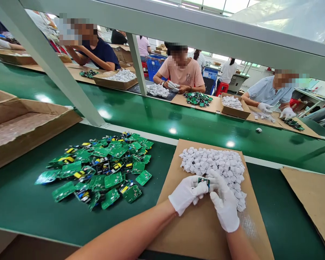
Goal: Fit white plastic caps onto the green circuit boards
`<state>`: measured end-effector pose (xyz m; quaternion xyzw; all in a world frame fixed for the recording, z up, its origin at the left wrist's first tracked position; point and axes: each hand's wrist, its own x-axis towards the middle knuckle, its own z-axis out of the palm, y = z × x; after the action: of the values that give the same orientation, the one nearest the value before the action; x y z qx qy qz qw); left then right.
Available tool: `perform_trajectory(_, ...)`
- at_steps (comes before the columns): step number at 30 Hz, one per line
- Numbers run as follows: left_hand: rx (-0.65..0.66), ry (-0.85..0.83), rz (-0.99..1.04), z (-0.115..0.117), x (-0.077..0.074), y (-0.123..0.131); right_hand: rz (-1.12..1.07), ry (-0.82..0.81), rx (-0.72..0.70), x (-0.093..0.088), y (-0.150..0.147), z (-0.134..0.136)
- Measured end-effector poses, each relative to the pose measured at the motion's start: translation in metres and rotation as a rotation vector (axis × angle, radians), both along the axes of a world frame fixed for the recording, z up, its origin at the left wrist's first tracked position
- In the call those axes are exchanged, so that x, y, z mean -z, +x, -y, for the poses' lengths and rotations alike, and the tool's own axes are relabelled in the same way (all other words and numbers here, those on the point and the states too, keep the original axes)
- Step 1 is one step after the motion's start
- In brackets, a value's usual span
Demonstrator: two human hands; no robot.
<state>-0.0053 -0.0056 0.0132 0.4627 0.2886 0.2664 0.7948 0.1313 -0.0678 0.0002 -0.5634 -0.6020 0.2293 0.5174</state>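
Observation:
Both my hands wear white gloves and meet over a sheet of brown cardboard (197,231). My left hand (186,194) is closed round a small white plastic shell with a green circuit board (203,180) showing in its top. My right hand (224,203) pinches the same piece from the right. Just beyond them on the cardboard lies a heap of several white plastic shells (216,166). A pile of several green circuit boards (100,168) lies on the green bench to the left, apart from both hands.
An open cardboard box (29,126) stands at the left. More cardboard (311,198) lies at the right. A green conveyor belt (178,122) runs across beyond a grey frame post (56,72). Several people sit opposite with their own boards and shells.

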Motion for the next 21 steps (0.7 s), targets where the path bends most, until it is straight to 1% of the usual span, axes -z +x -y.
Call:
perform_trajectory(3, 0.02, 0.011, 0.025, 0.0, 0.006, 0.002, -0.109, -0.144, -0.027, -0.001, -0.007, -0.003)
perform_trajectory(5, 0.051, 0.01, 0.082, 0.0, 0.01, 0.003, -0.128, -0.219, -0.036, -0.003, -0.01, -0.004)
perform_trajectory(7, 0.063, 0.008, 0.095, -0.001, 0.012, 0.004, -0.131, -0.256, -0.029, -0.006, -0.01, -0.004)
perform_trajectory(9, 0.054, 0.019, 0.069, -0.002, 0.012, 0.004, -0.144, -0.24, -0.029, -0.007, -0.008, -0.004)
perform_trajectory(12, 0.035, 0.075, 0.027, 0.0, 0.007, 0.002, -0.156, -0.213, -0.037, -0.005, -0.007, -0.003)
perform_trajectory(15, 0.019, 0.116, -0.019, 0.001, 0.004, 0.002, -0.1, -0.262, -0.013, 0.0, -0.006, -0.003)
perform_trajectory(18, 0.028, 0.08, -0.023, 0.0, 0.006, 0.002, -0.059, -0.267, -0.025, 0.004, -0.003, -0.004)
perform_trajectory(21, 0.034, 0.027, 0.046, -0.002, 0.011, 0.003, -0.062, -0.179, -0.067, 0.005, 0.001, -0.003)
